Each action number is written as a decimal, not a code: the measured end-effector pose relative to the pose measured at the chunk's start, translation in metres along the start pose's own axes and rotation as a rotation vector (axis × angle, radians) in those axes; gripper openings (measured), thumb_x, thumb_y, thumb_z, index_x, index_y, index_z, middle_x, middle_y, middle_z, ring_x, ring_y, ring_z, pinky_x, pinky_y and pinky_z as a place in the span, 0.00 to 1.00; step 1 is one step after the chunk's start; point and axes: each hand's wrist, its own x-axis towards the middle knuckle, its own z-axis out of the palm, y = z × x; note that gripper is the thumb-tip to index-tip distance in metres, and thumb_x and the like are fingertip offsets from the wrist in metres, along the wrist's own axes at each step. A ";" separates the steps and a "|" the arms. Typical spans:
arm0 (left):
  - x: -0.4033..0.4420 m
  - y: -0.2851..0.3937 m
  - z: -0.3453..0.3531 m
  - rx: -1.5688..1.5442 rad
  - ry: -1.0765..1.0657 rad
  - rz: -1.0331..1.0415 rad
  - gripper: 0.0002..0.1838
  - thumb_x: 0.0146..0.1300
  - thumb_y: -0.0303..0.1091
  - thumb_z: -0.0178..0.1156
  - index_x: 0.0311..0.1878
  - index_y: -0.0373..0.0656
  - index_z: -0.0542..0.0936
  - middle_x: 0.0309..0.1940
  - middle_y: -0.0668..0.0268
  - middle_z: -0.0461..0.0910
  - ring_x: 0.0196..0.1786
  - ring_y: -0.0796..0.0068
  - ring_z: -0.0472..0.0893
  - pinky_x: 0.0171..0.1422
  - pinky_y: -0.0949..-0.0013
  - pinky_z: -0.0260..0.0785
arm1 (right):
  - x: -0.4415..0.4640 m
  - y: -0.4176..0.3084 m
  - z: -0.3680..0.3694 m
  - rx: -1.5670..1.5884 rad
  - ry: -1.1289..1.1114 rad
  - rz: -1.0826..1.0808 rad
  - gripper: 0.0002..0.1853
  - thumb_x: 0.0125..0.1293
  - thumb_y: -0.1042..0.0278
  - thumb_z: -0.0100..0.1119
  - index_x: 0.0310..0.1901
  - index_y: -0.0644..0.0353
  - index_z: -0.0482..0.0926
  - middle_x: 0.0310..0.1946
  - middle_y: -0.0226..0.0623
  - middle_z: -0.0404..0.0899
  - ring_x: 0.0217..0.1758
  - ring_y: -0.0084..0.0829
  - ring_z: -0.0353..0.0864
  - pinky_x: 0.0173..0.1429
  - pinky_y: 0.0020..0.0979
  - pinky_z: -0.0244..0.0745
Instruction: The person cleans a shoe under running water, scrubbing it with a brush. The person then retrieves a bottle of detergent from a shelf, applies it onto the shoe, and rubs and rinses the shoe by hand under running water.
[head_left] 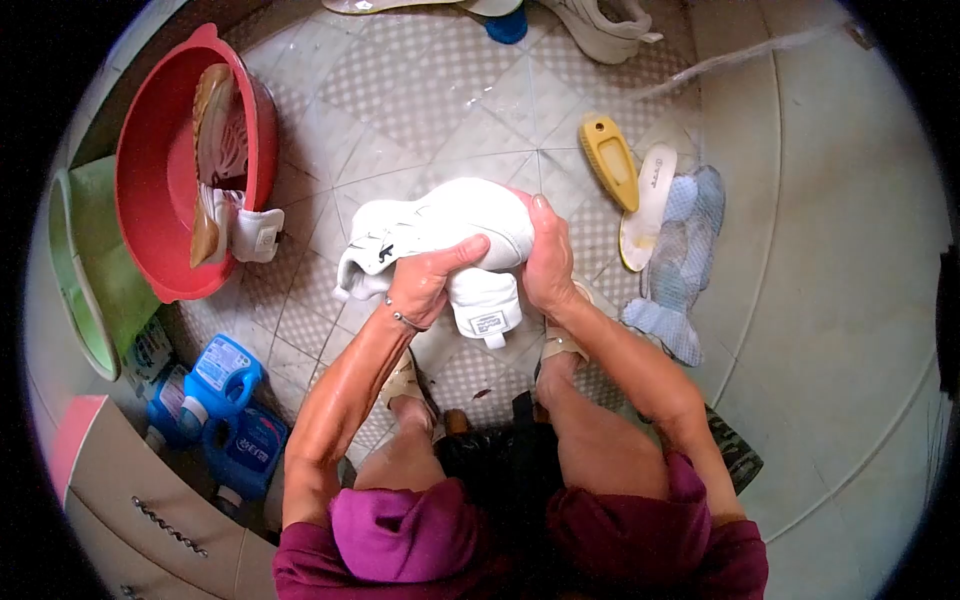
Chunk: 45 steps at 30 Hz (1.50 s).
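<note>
A white shoe point(455, 215) is held above the tiled floor between both hands, its tongue with a printed label hanging down toward the person. My left hand point(425, 280), with a bracelet at the wrist, grips the shoe's near side, thumb lying on top. At the shoe's right end, my right hand point(548, 255) is closed around it, thumb pointing up. Another shoe point(213, 165) rests on its side in a red basin point(150, 190) at the left, its tongue hanging over the rim.
Blue bottles point(225, 375) stand at lower left beside a green basin point(90, 300) and a cabinet point(165, 490). On the right lie a yellow brush point(610, 160), an insole point(650, 200) and a bluish cloth point(685, 250). More shoes point(600, 30) are at the top.
</note>
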 end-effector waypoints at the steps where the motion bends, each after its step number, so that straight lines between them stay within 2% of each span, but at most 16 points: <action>1: 0.000 0.000 0.002 -0.018 0.012 -0.004 0.22 0.52 0.25 0.63 0.52 0.34 0.71 0.45 0.59 0.76 0.48 0.68 0.76 0.55 0.66 0.69 | -0.001 -0.002 0.002 -0.001 0.000 0.001 0.29 0.68 0.52 0.31 0.49 0.72 0.72 0.41 0.42 0.77 0.45 0.30 0.75 0.53 0.28 0.68; 6: -0.003 -0.005 0.004 0.045 0.123 0.099 0.22 0.52 0.23 0.63 0.51 0.34 0.71 0.44 0.59 0.76 0.47 0.68 0.76 0.54 0.68 0.69 | 0.004 0.008 -0.001 0.067 -0.059 0.051 0.31 0.66 0.47 0.31 0.51 0.71 0.69 0.43 0.44 0.75 0.46 0.32 0.75 0.53 0.30 0.68; 10: -0.007 -0.004 0.010 0.033 0.163 0.111 0.21 0.53 0.24 0.62 0.51 0.34 0.71 0.45 0.59 0.75 0.47 0.67 0.76 0.53 0.68 0.69 | 0.010 0.023 -0.012 0.026 0.033 0.099 0.30 0.66 0.46 0.33 0.50 0.70 0.69 0.43 0.43 0.75 0.46 0.32 0.75 0.52 0.30 0.68; 12: -0.006 -0.006 0.010 0.028 0.147 0.117 0.20 0.54 0.24 0.62 0.51 0.33 0.71 0.45 0.59 0.75 0.47 0.67 0.76 0.53 0.68 0.69 | 0.011 0.015 -0.014 0.144 0.005 0.146 0.29 0.66 0.47 0.36 0.51 0.70 0.69 0.43 0.43 0.75 0.46 0.32 0.75 0.52 0.30 0.68; 16: -0.008 -0.005 0.011 -0.016 0.139 0.112 0.21 0.55 0.26 0.62 0.52 0.33 0.70 0.45 0.59 0.75 0.48 0.68 0.75 0.53 0.68 0.69 | 0.014 0.002 -0.019 0.094 -0.055 0.099 0.27 0.65 0.50 0.39 0.48 0.70 0.71 0.42 0.42 0.76 0.45 0.30 0.75 0.52 0.29 0.68; 20: -0.011 -0.005 0.015 0.069 0.142 0.144 0.20 0.55 0.25 0.61 0.51 0.33 0.70 0.45 0.59 0.75 0.48 0.68 0.75 0.52 0.69 0.69 | 0.009 -0.030 -0.013 -0.118 -0.093 0.051 0.20 0.63 0.57 0.48 0.43 0.70 0.75 0.36 0.39 0.78 0.40 0.26 0.75 0.47 0.26 0.70; 22: -0.010 -0.008 0.017 0.190 0.246 0.178 0.20 0.54 0.24 0.61 0.51 0.32 0.71 0.44 0.59 0.75 0.47 0.68 0.75 0.52 0.69 0.70 | 0.007 -0.036 -0.011 -0.165 -0.088 0.007 0.18 0.61 0.61 0.53 0.42 0.70 0.75 0.34 0.38 0.79 0.37 0.25 0.76 0.44 0.26 0.71; 24: -0.006 -0.010 0.013 0.175 0.238 0.177 0.20 0.54 0.24 0.61 0.51 0.32 0.71 0.44 0.59 0.75 0.47 0.68 0.76 0.52 0.69 0.70 | 0.007 -0.039 -0.006 -0.509 -0.108 -0.121 0.17 0.58 0.64 0.57 0.43 0.69 0.75 0.34 0.38 0.79 0.37 0.24 0.76 0.44 0.27 0.71; 25: -0.005 -0.010 0.011 0.159 0.233 0.176 0.20 0.53 0.23 0.62 0.51 0.33 0.71 0.44 0.59 0.75 0.46 0.68 0.76 0.52 0.69 0.70 | 0.009 -0.039 -0.009 -0.532 -0.131 -0.087 0.18 0.56 0.65 0.58 0.46 0.69 0.74 0.35 0.40 0.79 0.39 0.24 0.75 0.45 0.27 0.71; 29: -0.014 0.003 0.016 0.156 0.255 0.148 0.21 0.52 0.22 0.62 0.51 0.32 0.71 0.44 0.59 0.75 0.46 0.68 0.76 0.52 0.68 0.70 | 0.010 -0.042 -0.016 -0.323 -0.282 -0.061 0.19 0.56 0.68 0.57 0.48 0.69 0.73 0.38 0.38 0.79 0.41 0.23 0.75 0.46 0.25 0.70; 31: -0.017 0.005 0.019 0.166 0.251 0.147 0.21 0.52 0.21 0.62 0.51 0.32 0.71 0.44 0.58 0.75 0.47 0.68 0.76 0.52 0.67 0.70 | 0.007 -0.052 -0.017 -0.227 -0.369 0.025 0.21 0.55 0.72 0.55 0.51 0.70 0.71 0.41 0.36 0.77 0.42 0.23 0.74 0.47 0.23 0.70; 35: -0.020 0.006 0.020 0.183 0.227 0.140 0.21 0.52 0.21 0.62 0.50 0.33 0.71 0.44 0.58 0.75 0.46 0.68 0.76 0.52 0.67 0.70 | 0.006 -0.064 -0.022 -0.202 -0.369 0.167 0.22 0.54 0.75 0.53 0.53 0.70 0.70 0.42 0.34 0.76 0.42 0.21 0.74 0.46 0.21 0.70; 37: -0.022 0.007 0.020 0.178 0.231 0.125 0.21 0.52 0.21 0.62 0.51 0.33 0.70 0.44 0.58 0.75 0.47 0.68 0.76 0.52 0.67 0.70 | 0.007 -0.065 -0.025 -0.139 -0.399 0.254 0.25 0.48 0.81 0.50 0.52 0.69 0.72 0.44 0.37 0.75 0.47 0.25 0.73 0.53 0.24 0.68; 38: -0.023 0.007 0.019 0.174 0.235 0.114 0.21 0.52 0.21 0.62 0.51 0.33 0.70 0.44 0.59 0.75 0.47 0.68 0.75 0.53 0.67 0.69 | 0.007 -0.064 -0.023 -0.138 -0.400 0.254 0.25 0.48 0.81 0.50 0.52 0.69 0.72 0.44 0.37 0.75 0.47 0.25 0.73 0.53 0.24 0.68; 40: -0.022 0.009 0.019 0.176 0.238 0.095 0.22 0.52 0.20 0.61 0.51 0.34 0.70 0.44 0.59 0.75 0.47 0.69 0.75 0.53 0.67 0.69 | 0.006 -0.059 -0.017 -0.127 -0.339 0.185 0.20 0.53 0.77 0.55 0.50 0.71 0.73 0.40 0.35 0.77 0.40 0.19 0.74 0.44 0.21 0.71; 45: -0.025 0.004 0.023 0.258 0.288 0.146 0.22 0.52 0.20 0.61 0.52 0.35 0.70 0.45 0.62 0.74 0.47 0.70 0.75 0.52 0.69 0.69 | 0.006 -0.047 -0.004 -0.228 -0.226 0.136 0.17 0.53 0.76 0.56 0.46 0.71 0.74 0.37 0.34 0.78 0.38 0.19 0.75 0.43 0.20 0.72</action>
